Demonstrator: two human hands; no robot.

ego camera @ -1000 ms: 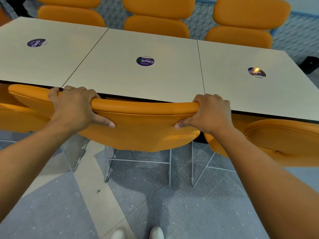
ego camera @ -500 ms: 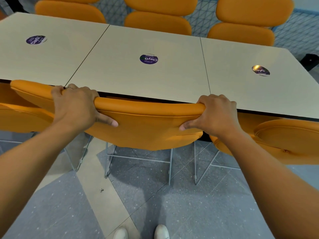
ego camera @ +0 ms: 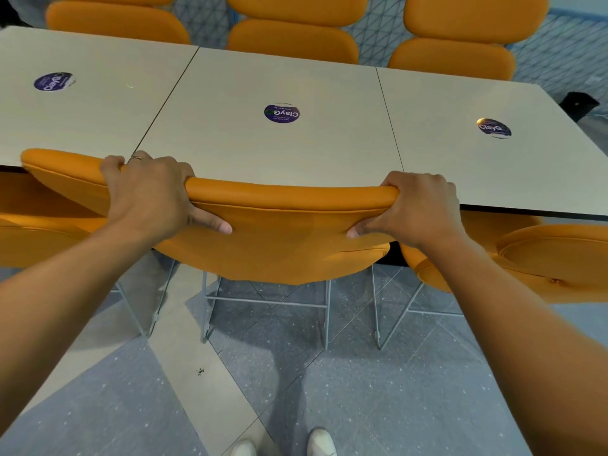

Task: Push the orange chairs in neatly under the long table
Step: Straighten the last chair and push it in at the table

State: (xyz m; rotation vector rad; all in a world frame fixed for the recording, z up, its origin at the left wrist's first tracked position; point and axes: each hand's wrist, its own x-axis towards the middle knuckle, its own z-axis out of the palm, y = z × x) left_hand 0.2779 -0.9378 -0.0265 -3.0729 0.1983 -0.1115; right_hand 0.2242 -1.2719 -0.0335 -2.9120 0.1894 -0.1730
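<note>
An orange chair [ego camera: 286, 241] with thin metal legs stands right in front of me, its backrest top lying against the near edge of the long beige table [ego camera: 263, 149]. My left hand [ego camera: 151, 195] grips the backrest's top rim on the left, thumb pressed on the back. My right hand [ego camera: 418, 209] grips the rim on the right the same way. The chair's seat is hidden under the table.
Another orange chair [ego camera: 526, 258] sits to the right and one [ego camera: 39, 232] to the left, both along the near side. Three orange chairs [ego camera: 292, 34] line the far side. Purple round stickers [ego camera: 282, 112] mark the tabletop. My white shoes [ego camera: 320, 442] stand on grey speckled floor.
The chair has slid forward a little; its backrest top now overlaps the table's near edge. Both hands keep the same grip.
</note>
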